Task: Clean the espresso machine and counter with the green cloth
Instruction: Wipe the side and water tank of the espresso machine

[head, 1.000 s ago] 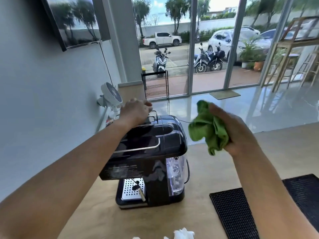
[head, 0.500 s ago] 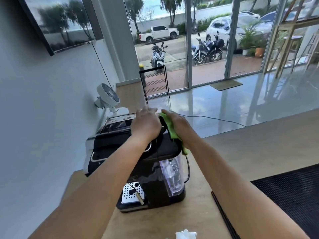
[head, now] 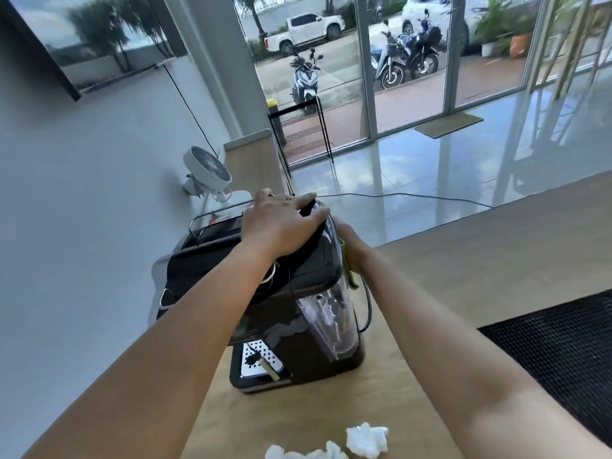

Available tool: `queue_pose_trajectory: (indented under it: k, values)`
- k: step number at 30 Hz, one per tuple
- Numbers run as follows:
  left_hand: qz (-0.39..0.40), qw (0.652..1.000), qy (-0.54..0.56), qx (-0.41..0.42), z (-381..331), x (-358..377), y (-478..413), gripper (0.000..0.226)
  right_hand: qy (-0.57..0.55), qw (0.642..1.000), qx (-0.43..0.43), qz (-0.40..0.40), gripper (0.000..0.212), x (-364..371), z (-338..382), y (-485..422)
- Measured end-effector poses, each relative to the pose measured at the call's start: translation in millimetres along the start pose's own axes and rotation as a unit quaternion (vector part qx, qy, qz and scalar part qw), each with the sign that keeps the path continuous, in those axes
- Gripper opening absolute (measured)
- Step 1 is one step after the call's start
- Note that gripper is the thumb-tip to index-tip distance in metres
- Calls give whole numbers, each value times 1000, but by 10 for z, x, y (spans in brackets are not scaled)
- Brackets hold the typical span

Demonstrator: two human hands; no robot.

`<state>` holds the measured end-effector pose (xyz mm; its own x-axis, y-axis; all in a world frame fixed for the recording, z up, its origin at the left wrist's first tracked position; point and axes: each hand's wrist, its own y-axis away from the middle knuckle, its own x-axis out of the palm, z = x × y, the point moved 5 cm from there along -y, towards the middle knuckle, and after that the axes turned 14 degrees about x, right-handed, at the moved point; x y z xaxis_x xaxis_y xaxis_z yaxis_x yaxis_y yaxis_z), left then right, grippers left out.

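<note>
A black espresso machine (head: 308, 313) with a clear water tank stands on the light wooden counter (head: 463, 260). My left hand (head: 281, 223) lies flat on its top, fingers spread over the far right edge. My right hand (head: 352, 250) is pressed against the machine's right side, mostly hidden behind it. It holds the green cloth (head: 347, 270), of which only a thin strip shows between the hand and the machine.
A white fan (head: 207, 170) stands at the wall behind the machine. A black rubber mat (head: 563, 352) lies on the counter at right. Crumpled white tissues (head: 366, 438) lie at the near edge. A black cable (head: 397, 195) runs off the counter's far side.
My right hand brought the green cloth from the air down to the machine's top edge, then slid it down the right side. My left hand shifted toward the top's right edge.
</note>
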<state>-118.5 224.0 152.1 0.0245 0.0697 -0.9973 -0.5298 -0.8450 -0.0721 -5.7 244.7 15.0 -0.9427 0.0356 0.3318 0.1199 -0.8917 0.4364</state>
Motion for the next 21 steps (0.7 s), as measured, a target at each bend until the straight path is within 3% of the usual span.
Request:
queue_pose_trajectory:
  k: [4, 9, 15, 18, 21]
  values:
    - [8, 1000, -4, 5, -10, 4, 17, 66, -28, 999, -19, 31, 39, 21, -129, 276]
    - [-1, 1000, 2, 0, -6, 25, -9, 64, -84, 992, -90, 35, 35, 99, 260, 221]
    - [-1, 1000, 14, -8, -12, 19, 3, 60, -27, 998, 49, -13, 63, -209, -614, -517]
    - [0, 1000, 17, -8, -21, 18, 0, 59, -46, 995, 69, -53, 42, -309, -986, -377]
    - [1, 1000, 13, -10, -19, 30, 1, 59, -88, 995, 26, -33, 43, -138, -900, -6]
